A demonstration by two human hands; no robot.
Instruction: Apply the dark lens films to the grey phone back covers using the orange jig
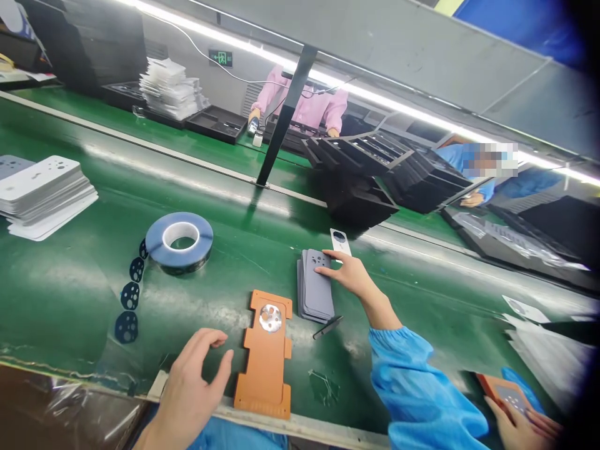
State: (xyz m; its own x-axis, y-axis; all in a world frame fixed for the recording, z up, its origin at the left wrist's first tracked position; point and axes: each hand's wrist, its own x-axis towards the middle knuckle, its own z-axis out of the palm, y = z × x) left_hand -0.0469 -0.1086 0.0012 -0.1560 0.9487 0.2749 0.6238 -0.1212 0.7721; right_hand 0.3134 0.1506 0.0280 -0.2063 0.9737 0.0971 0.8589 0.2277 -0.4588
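Observation:
My left hand [199,375] hovers by the front edge of the bench, thumb and fingers apart, with nothing in it. Just right of it lies an orange fixture plate [265,356] with a shiny round metal insert [270,318] having several holes. My right hand [349,275] grips the upper right corner of the top grey phone back panel [317,290], which still rests on its stack. A small dark strip-like tool [328,327] lies below the stack. Left of the fixture sits a roll of blue-backed film [179,242], its strip of round black camera-hole stickers [130,295] trailing forward.
Pale panels [47,181] are stacked at the left. Behind my right hand lies a white card [340,240]. Black trays [365,169] lean beyond the divider post [288,115]. A co-worker's hands [515,412] hold an orange fixture at the lower right; others sit opposite.

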